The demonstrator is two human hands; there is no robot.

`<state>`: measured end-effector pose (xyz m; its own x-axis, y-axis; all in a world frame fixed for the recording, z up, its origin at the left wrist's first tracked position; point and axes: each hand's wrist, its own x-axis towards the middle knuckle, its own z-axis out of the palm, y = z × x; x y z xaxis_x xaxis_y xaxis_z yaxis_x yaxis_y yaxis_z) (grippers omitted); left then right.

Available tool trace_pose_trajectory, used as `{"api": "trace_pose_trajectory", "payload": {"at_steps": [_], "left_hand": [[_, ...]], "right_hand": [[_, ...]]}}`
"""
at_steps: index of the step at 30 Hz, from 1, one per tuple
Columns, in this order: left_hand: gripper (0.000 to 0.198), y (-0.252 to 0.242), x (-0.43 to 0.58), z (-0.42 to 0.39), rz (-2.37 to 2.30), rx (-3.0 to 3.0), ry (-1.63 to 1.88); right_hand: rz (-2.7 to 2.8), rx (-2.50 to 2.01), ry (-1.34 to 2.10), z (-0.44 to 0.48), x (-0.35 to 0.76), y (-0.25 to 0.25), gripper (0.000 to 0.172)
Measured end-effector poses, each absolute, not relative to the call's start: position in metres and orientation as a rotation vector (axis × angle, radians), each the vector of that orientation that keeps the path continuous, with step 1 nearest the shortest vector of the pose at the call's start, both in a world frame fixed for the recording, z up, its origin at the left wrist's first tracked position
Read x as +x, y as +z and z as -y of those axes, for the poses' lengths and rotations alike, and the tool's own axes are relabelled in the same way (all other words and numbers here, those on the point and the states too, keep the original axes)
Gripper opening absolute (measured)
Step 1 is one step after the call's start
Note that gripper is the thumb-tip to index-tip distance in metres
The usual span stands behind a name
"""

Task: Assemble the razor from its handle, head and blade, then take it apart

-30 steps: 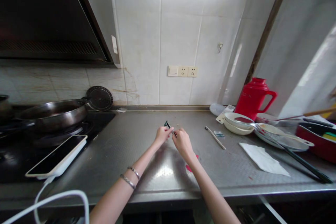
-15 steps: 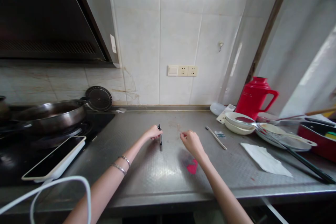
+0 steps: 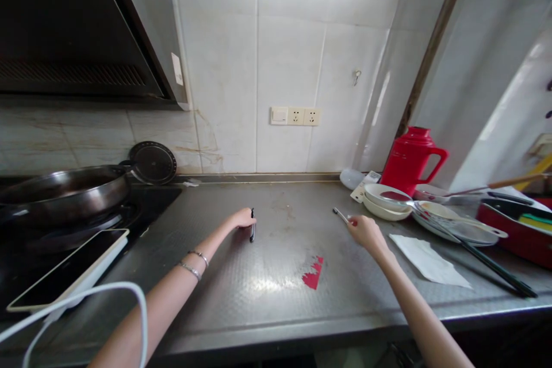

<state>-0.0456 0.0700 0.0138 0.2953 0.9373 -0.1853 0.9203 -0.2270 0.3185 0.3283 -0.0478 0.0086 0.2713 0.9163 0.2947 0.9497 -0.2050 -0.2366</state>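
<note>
The left hand point(image 3: 244, 218) is closed, gripping a slim dark stick point(image 3: 252, 234) left of the middle of the counter point(image 3: 215, 310), nearer the back edge than the front. The stick runs roughly front to back, with both ends exposed; contact with the counter cannot be determined. The right hand point(image 3: 366, 234) has bent fingers at a white stick point(image 3: 340, 215) on the right half of the counter. Its dark tip points toward the back left corner; whether the fingers grip it or only touch it cannot be determined. A red patch point(image 3: 313, 276) lies between the forearms, near the front edge. A white napkin point(image 3: 429, 260) lies toward the front right corner, in front of stacked bowls point(image 3: 386, 214).
</note>
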Motion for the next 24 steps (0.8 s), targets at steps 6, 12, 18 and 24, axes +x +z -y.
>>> {"api": "trace_pose_trajectory", "payload": {"at_steps": [6,12,18,24], "left_hand": [[0.037,0.009,-0.057,-0.057,-1.659,2.256,0.133],[0.041,-0.002,-0.059,-0.034,-1.773,2.265,0.224],[0.029,-0.005,-0.049,-0.024,-1.905,2.233,0.276],[0.028,-0.007,-0.044,-0.023,-1.911,2.25,0.294]], "right_hand": [[1.766,-2.393,-0.031,0.032,0.355,0.005,0.031],[1.877,-2.495,0.088,0.021,0.361,-0.002,0.037],[2.045,-2.438,0.107,0.017,0.363,-0.005,0.032],[2.006,-2.331,0.062,0.025,0.326,-0.001,0.039]]}}
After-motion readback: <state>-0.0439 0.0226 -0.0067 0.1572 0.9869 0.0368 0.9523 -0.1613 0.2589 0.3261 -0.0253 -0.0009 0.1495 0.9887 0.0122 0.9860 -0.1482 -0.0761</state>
